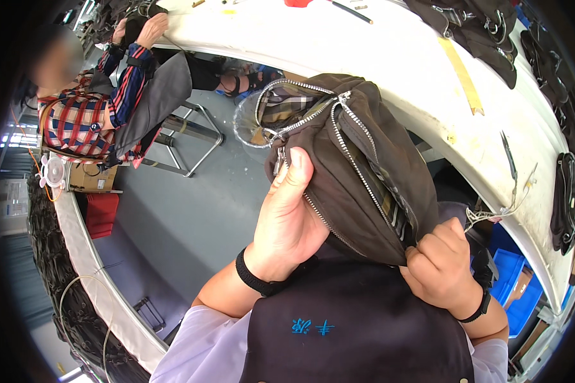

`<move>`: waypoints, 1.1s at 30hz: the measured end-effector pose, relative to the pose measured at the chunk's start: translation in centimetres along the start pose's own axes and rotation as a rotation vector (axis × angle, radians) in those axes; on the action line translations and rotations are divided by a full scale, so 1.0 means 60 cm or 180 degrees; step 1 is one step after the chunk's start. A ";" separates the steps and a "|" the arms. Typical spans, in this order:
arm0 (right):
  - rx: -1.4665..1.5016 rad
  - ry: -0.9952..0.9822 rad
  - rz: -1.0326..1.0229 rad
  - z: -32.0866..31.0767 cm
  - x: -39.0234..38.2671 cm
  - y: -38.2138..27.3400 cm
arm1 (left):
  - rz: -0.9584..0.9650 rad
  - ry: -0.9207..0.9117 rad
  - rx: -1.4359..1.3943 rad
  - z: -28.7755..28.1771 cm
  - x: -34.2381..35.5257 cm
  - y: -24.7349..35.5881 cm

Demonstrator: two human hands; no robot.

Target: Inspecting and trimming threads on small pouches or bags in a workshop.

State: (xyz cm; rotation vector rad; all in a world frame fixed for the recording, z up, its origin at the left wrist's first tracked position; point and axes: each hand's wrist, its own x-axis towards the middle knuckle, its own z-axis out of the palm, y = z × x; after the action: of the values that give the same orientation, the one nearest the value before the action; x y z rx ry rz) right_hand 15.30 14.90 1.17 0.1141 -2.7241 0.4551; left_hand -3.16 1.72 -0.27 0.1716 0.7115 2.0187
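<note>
Between both hands: dark brown bag [319, 167], tilted, two zipped openings gaping, plaid lining [286, 102] visible.
Left hand [292, 217]: my thumb presses the bag's side near a zip pull [278, 165]; my other fingers are hidden behind it.
Right hand [442, 265]: my fingers curl tight, pinching the bag's lower right corner.
Below both hands: my dark apron [364, 348].
Beyond right hand: white table [421, 83], bearing a slim dark tool [509, 155].
Far beyond left hand: co-worker [80, 127] in plaid.

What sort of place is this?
Likely a bag workshop: the left hand holds a brown zippered bag, dark pieces with metal hardware lie on the white table, and a co-worker works nearby.
</note>
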 end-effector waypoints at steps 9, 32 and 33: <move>0.1097 -0.0059 0.0414 -0.019 0.014 0.011 | 0.0678 -0.0731 0.0792 0.020 -0.021 0.013; 0.3220 0.1251 0.1239 -0.009 0.112 0.004 | -0.0753 -0.0329 0.0195 0.063 0.008 0.026; 0.3193 0.1301 0.1159 -0.008 0.111 0.003 | -0.0701 -0.0368 0.0199 0.064 0.008 0.027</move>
State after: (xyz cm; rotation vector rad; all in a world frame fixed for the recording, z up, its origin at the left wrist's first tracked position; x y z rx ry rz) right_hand 9.28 15.11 4.07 -0.1991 -1.8817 1.6893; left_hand -3.12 3.10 3.66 0.2346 0.6897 1.7637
